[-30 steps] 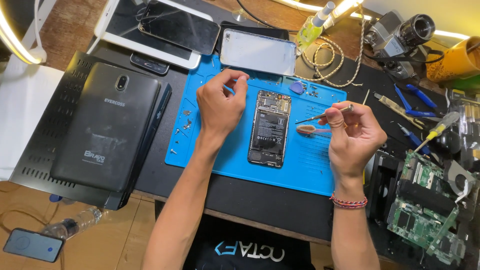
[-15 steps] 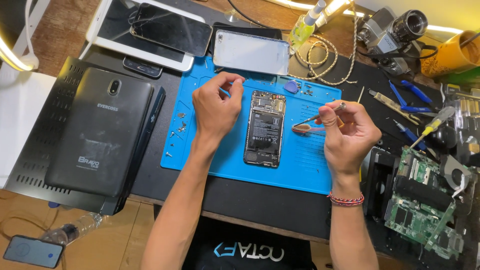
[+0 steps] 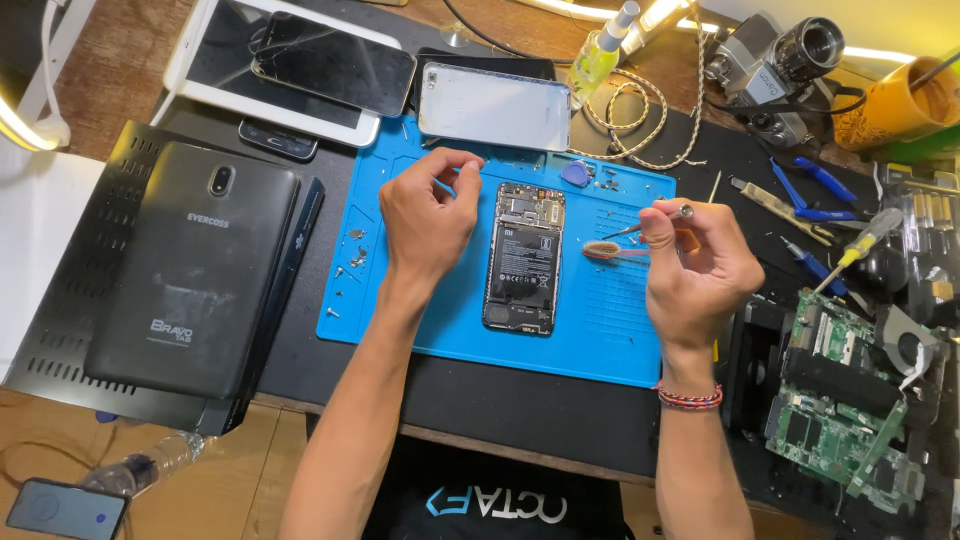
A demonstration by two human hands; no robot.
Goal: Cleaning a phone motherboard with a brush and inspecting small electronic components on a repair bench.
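Opened black smartphone with its back cover off (image 3: 522, 257) lies lengthwise at the centre of the blue silicone repair mat (image 3: 430, 310), between my 2 hands. White label patch on the black battery, small print, upper half of the phone body.

Grey-black tablet lying face down (image 3: 195, 280) sits far left on a black perforated metal panel (image 3: 70, 300); pale lettering near its top and a larger mark near its lower edge. Silver phone back cover (image 3: 494, 106) lies above the mat's top edge. Green circuit board (image 3: 835, 400) at far right.

Left hand (image 3: 425, 215): wrist straight, back of hand up, hovering over the mat just left of the phone's top corner. Thumb and forefinger pressed together at the tips; cannot tell what, if anything, is between them.

Right hand (image 3: 700, 265): curled to the right of the phone, fingers pinching a thin metal tweezer (image 3: 655, 222) that points left toward the phone. A brown flat strip (image 3: 612, 251) sticks out leftward below the tweezer, over the mat. Red woven bracelet (image 3: 688, 397) on this wrist
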